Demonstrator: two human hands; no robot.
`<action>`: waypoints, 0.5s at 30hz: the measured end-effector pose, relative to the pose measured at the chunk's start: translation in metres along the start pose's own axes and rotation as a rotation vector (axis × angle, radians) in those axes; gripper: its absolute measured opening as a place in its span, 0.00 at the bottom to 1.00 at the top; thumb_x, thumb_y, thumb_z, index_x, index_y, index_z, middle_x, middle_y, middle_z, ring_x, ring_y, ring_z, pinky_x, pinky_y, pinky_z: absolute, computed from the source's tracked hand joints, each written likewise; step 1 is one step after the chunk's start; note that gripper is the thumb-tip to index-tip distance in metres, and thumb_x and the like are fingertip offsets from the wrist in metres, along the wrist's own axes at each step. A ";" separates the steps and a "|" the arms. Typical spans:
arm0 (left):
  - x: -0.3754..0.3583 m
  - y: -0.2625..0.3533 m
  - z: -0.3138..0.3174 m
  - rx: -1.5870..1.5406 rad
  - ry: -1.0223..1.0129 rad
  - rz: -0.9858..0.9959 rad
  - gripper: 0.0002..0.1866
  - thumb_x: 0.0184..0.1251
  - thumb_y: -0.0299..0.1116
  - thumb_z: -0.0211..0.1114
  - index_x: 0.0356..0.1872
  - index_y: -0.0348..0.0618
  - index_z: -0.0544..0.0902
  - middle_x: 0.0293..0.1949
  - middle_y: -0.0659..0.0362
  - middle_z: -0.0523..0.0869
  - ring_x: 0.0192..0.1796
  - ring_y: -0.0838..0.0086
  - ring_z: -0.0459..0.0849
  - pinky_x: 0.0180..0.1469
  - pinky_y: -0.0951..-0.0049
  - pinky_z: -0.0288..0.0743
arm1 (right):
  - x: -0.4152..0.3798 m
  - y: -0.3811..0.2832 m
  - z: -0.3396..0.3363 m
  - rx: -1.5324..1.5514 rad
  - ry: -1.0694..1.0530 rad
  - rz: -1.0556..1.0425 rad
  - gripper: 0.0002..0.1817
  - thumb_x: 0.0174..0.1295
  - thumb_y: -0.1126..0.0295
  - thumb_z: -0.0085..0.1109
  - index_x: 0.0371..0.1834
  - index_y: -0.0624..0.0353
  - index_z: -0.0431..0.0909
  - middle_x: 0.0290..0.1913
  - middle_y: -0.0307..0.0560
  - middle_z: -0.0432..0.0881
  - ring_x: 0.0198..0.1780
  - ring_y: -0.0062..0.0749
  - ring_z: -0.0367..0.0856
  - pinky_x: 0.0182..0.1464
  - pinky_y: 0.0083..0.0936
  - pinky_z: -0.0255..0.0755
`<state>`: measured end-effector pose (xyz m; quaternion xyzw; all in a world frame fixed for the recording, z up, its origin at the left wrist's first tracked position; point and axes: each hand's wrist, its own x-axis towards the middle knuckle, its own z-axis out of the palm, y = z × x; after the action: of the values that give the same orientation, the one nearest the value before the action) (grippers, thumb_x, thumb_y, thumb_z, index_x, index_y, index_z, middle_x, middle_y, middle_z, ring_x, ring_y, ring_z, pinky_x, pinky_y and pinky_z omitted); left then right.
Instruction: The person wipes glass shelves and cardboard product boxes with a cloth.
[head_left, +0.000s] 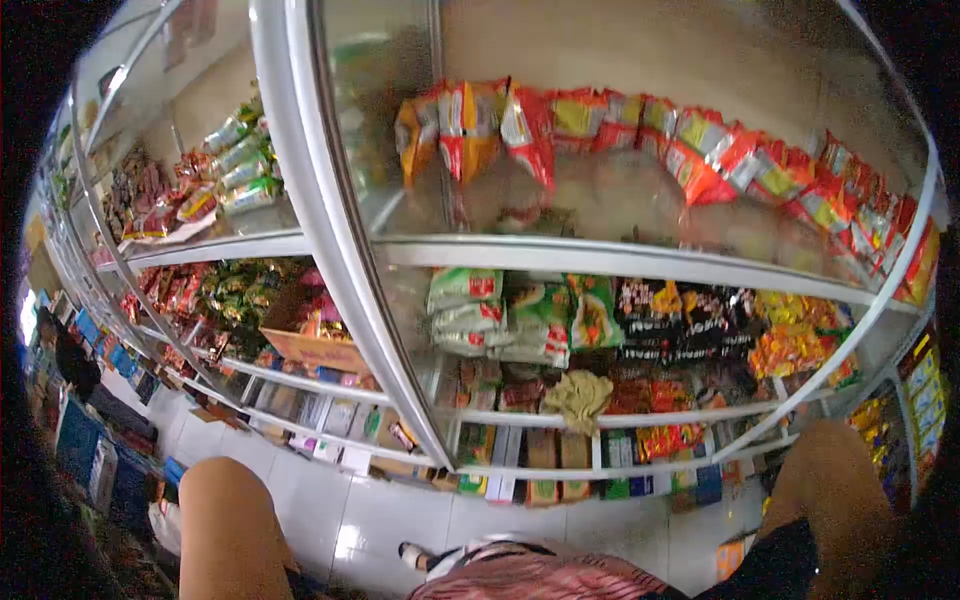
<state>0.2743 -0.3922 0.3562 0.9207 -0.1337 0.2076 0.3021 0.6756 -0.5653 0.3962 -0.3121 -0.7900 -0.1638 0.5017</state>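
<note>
Neither of my hands shows. My left arm (230,530) and my right arm (835,490) are bent, with dark sleeves, at the bottom left and bottom right. What my hands hold or touch is out of view. In front of me stands a shelf unit with a white frame (600,256). A crumpled beige cloth (580,400) hangs over its lower rail. Red and yellow snack bags (590,118) line the upper shelf. Green and white packets (510,315), black packets (685,320) and yellow-orange packets (790,335) lie on the shelf below.
A white upright post (340,230) divides the shelves. To its left are more packets (250,165) and an open cardboard box (320,352). Boxes (560,470) stand along the bottom. Below me is the tiled floor (400,505); blue boxes (75,440) are at far left.
</note>
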 end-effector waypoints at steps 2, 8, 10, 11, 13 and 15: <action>-0.001 0.005 -0.002 0.002 0.001 -0.005 0.16 0.58 0.40 0.51 0.39 0.39 0.76 0.42 0.48 0.77 0.45 0.65 0.76 0.47 0.68 0.69 | -0.001 -0.002 -0.004 -0.058 0.042 0.003 0.08 0.51 0.72 0.49 0.31 0.64 0.76 0.36 0.50 0.78 0.38 0.37 0.77 0.43 0.31 0.71; -0.006 0.022 -0.002 0.007 -0.032 -0.015 0.15 0.58 0.40 0.50 0.38 0.39 0.76 0.42 0.48 0.77 0.45 0.65 0.76 0.46 0.68 0.69 | -0.003 0.002 0.000 -0.116 0.108 0.000 0.08 0.51 0.72 0.50 0.31 0.63 0.76 0.35 0.49 0.78 0.37 0.37 0.76 0.42 0.31 0.71; -0.006 0.025 -0.003 0.011 -0.048 -0.006 0.15 0.58 0.39 0.50 0.38 0.39 0.76 0.42 0.48 0.77 0.44 0.65 0.76 0.46 0.68 0.70 | -0.004 0.001 -0.007 -0.144 0.123 -0.014 0.08 0.50 0.72 0.50 0.31 0.63 0.76 0.35 0.49 0.78 0.37 0.37 0.76 0.42 0.31 0.70; -0.006 0.028 -0.006 0.009 -0.062 -0.009 0.15 0.58 0.39 0.50 0.37 0.39 0.76 0.42 0.48 0.77 0.44 0.65 0.76 0.46 0.68 0.70 | -0.005 0.002 -0.006 -0.149 0.130 -0.004 0.08 0.50 0.72 0.50 0.31 0.63 0.75 0.35 0.49 0.78 0.37 0.37 0.76 0.42 0.32 0.70; -0.005 0.030 -0.010 0.016 -0.081 0.001 0.15 0.58 0.39 0.50 0.37 0.39 0.76 0.41 0.48 0.77 0.44 0.64 0.76 0.45 0.68 0.70 | -0.004 0.003 -0.006 -0.161 0.132 -0.007 0.08 0.50 0.72 0.50 0.32 0.63 0.75 0.35 0.49 0.77 0.37 0.37 0.76 0.42 0.32 0.70; -0.006 0.035 -0.016 0.056 -0.052 -0.005 0.15 0.58 0.39 0.50 0.37 0.38 0.76 0.41 0.48 0.77 0.44 0.64 0.76 0.45 0.68 0.70 | -0.007 0.004 0.000 -0.164 0.144 -0.011 0.08 0.50 0.72 0.51 0.32 0.63 0.75 0.35 0.49 0.77 0.37 0.38 0.76 0.42 0.32 0.70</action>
<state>0.2516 -0.4093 0.3823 0.9342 -0.1333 0.1866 0.2734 0.6807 -0.5646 0.3895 -0.3353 -0.7375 -0.2528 0.5289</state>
